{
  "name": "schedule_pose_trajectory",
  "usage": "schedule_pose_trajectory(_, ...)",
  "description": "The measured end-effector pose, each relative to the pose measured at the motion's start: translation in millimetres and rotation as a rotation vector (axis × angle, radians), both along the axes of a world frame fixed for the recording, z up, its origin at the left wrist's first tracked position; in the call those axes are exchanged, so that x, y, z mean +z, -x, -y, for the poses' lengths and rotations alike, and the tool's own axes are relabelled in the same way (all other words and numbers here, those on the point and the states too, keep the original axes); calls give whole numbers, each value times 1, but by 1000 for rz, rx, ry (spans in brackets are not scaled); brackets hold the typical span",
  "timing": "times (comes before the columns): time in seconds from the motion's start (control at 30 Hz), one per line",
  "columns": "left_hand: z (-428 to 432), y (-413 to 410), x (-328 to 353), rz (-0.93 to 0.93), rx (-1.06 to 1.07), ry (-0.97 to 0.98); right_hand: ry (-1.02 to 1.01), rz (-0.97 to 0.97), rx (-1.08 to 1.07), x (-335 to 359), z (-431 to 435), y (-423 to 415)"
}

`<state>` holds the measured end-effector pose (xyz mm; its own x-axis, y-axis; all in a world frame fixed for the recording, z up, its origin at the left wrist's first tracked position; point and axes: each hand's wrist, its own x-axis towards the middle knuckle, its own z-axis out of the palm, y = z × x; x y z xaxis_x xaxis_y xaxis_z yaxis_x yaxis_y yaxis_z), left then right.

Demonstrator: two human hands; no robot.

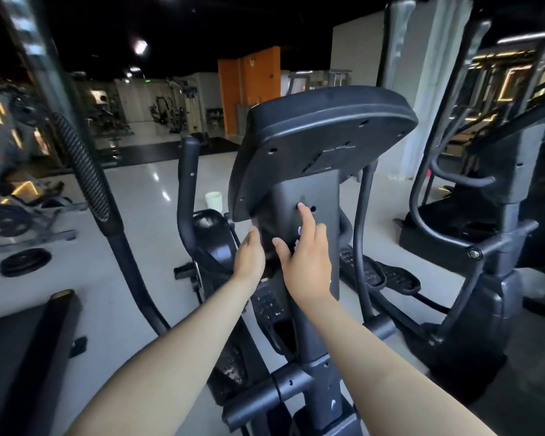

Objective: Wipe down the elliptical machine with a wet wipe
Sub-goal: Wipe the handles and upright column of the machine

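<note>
Elliptical [312, 388] stands straight ahead, seen from behind, its console [321, 133] tilted on top of a dark column [323, 190]. 2 bare arms reach in to that column. The left hand [249, 256] is at the column's left edge, just under the console, with fingers straight and together, their tips touching or all but touching the plastic, and holding nothing that shows. The right hand [306, 262] lies on the column's face. Its index finger [306, 215] is straight, with the tip on the column just left of 1 small hole; the thumb is spread toward the left hand and the other fingers are bent under, out of sight. A white scrap [299, 230] peeks out between that hand and the column; whether it is the wipe, and whether the bent fingers clamp it, I cannot tell. Left of the column rises a curved black handlebar [186, 184], and beyond it sits a white cup [213, 199]. Further left of the column a ribbed grip [82, 165] slants up, and a weight plate [25, 262] lies on the grey floor [145, 215]. Right of the column are a pedal [390, 275] and, well apart, another machine [501, 199].
</note>
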<state>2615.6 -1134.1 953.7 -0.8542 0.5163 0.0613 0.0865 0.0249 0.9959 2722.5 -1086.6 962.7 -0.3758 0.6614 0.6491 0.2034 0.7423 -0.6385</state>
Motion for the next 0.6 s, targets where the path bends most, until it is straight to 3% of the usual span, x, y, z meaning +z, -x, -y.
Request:
schedule_pose_trajectory(0.13, 12, -11, 5, -19, -37, 58, 45, 5, 23, 0, 0, -2)
schedule_pose_trajectory(0.43, 28, -46, 22, -457, -222, -77, 177, -79, 162, 5, 0, -11)
schedule_pose_trajectory(0.6, 35, -49, -20, -507, -256, -25, 184, -41, 203, -3, 3, -18)
